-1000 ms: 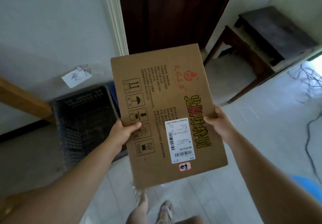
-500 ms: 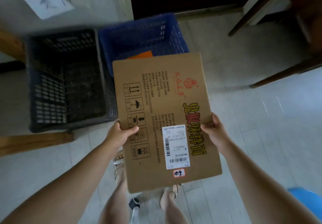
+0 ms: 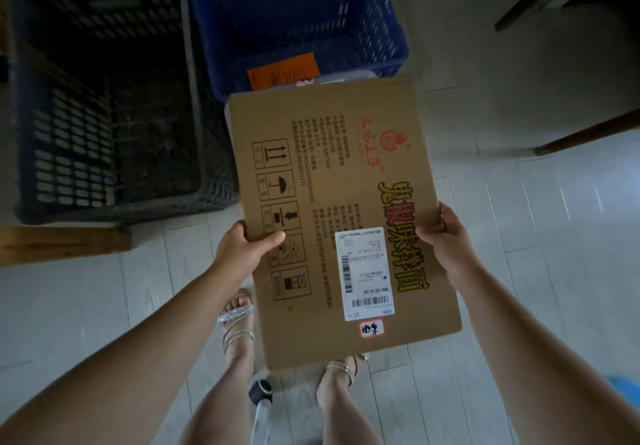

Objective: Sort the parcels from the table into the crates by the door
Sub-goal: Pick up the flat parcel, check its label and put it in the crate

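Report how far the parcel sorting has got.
Done: the blue crate already holds an orange parcel. In hand: the left hand and right hand grip a flat cardboard parcel by its side edges, in front of both crates. Left: putting it in a crate. The black crate looks empty; the table is out of view, so the remaining parcels cannot be counted.

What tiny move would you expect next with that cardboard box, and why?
Probably ease the cardboard box forward and lower it into the blue crate. The left hand and right hand grip its side edges, its far end overlaps that crate's near rim, and an orange parcel lies inside; the black crate stands off to the left.
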`<state>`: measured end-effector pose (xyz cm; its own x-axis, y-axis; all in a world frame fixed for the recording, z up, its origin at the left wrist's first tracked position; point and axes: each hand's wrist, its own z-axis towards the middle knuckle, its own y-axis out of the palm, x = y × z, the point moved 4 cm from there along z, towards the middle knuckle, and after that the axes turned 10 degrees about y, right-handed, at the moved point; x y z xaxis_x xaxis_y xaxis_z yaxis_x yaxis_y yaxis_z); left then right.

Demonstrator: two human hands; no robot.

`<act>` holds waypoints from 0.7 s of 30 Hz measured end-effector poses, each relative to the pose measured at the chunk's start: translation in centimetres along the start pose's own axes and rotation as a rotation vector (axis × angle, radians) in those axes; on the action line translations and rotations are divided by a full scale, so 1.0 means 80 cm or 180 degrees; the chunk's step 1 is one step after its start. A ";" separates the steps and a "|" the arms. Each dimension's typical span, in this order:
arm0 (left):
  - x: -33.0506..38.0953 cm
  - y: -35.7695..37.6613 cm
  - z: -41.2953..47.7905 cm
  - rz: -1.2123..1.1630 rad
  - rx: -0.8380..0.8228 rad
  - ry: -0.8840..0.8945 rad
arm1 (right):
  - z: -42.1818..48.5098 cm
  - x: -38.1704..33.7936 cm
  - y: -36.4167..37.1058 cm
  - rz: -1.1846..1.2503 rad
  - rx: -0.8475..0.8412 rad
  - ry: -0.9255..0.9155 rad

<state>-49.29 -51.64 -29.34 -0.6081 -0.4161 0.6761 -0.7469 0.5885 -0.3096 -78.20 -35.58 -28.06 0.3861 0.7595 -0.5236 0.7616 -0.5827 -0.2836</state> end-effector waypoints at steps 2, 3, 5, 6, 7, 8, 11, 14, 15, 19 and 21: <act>0.002 -0.002 0.001 -0.0093 0.0080 0.0038 | 0.001 -0.009 0.002 -0.0054 0.0016 -0.0064; 0.004 -0.004 0.004 -0.0140 0.0126 0.0050 | 0.003 -0.017 0.003 -0.0105 0.0026 -0.0109; 0.007 -0.008 0.012 -0.0182 0.0226 0.0063 | 0.013 -0.032 0.008 -0.0227 0.0004 -0.0181; 0.008 -0.008 0.017 -0.0173 0.0267 0.0073 | 0.019 -0.037 0.012 -0.0295 -0.0014 -0.0205; 0.008 -0.007 0.022 -0.0145 0.0303 0.0086 | 0.027 -0.042 0.016 -0.0383 -0.0017 -0.0228; 0.007 -0.006 0.028 -0.0107 0.0345 0.0102 | 0.034 -0.046 0.020 -0.0471 -0.0012 -0.0254; 0.002 -0.003 0.050 -0.0016 0.0513 0.0133 | 0.065 -0.050 0.032 -0.0648 0.0014 -0.0315; -0.005 0.000 0.075 -0.0040 0.0609 0.0199 | 0.096 -0.055 0.038 -0.0805 0.0142 -0.0454; -0.007 0.001 0.080 -0.0033 0.0624 0.0211 | 0.104 -0.055 0.040 -0.0818 0.0187 -0.0505; -0.024 0.013 0.092 0.0134 0.0641 0.0143 | 0.124 -0.033 0.051 -0.0933 0.0224 -0.0459; -0.031 0.022 0.095 0.0351 0.0643 0.0106 | 0.131 -0.019 0.056 -0.1240 0.0471 -0.0456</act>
<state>-51.14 -54.83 -36.64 -0.6823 -0.3320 0.6513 -0.7172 0.4769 -0.5082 -80.81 -42.41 -36.92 0.0009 0.8889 -0.4580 0.7494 -0.3039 -0.5883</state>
